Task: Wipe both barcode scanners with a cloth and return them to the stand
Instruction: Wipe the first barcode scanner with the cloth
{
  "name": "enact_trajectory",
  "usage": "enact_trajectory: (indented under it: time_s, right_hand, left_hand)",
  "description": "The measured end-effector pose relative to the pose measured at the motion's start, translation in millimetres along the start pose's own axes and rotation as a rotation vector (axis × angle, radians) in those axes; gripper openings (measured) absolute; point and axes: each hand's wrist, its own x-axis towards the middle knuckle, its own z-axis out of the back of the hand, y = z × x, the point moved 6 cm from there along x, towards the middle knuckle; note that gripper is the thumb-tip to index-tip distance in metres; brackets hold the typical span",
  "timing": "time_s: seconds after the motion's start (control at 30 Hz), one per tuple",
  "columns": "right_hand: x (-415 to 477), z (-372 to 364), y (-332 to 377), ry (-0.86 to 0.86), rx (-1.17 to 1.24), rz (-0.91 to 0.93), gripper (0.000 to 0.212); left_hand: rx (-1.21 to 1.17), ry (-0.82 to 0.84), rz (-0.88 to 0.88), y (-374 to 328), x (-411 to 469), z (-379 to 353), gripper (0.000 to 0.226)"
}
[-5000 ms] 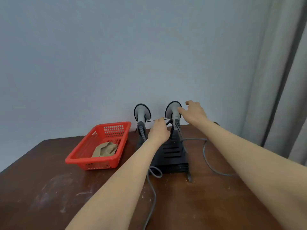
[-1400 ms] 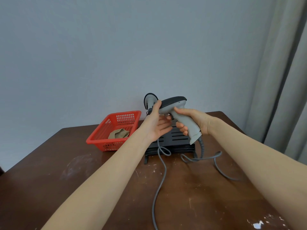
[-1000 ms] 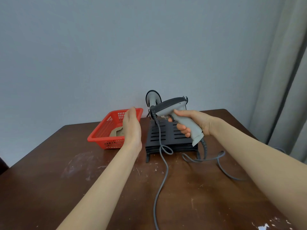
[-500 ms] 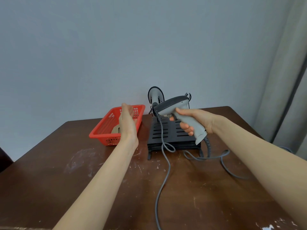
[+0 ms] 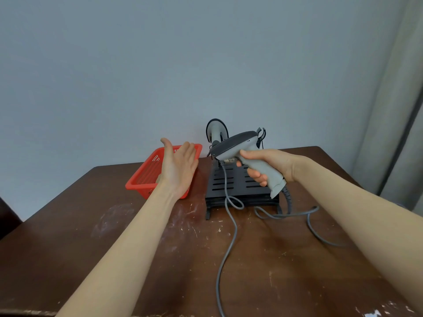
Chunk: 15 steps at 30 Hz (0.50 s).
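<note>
Your right hand (image 5: 272, 165) is clenched around the grip of one scanner (image 5: 247, 154), held in the air above the black stand (image 5: 240, 188) near the table's far edge. The second scanner (image 5: 216, 133) sits upright at the stand's back. Your left hand (image 5: 180, 165) is spread wide and holds nothing, over the red basket (image 5: 146, 179); only a sliver of cloth (image 5: 158, 178) shows beneath it. The brown table (image 5: 114, 236) is scuffed with pale marks, grey cables (image 5: 229, 236) trailing toward you. Half a second ago, that hand's palm faced less upward.
</note>
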Motion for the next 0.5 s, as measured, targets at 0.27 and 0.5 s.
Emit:
enact_trajectory:
  time_s: [0.27,0.5]
  right_hand:
    - [0.7,-3.7,2.0,-0.007,-0.043,0.001,0.035]
    - [3.9,-7.4,4.1,0.005,-0.037,0.001,0.047]
  left_hand:
    - [0.117,0.014,-0.001,1.9,1.4,0.2,0.086]
    - [0.173,0.021,-0.003,1.8,3.1,-0.2,0.086]
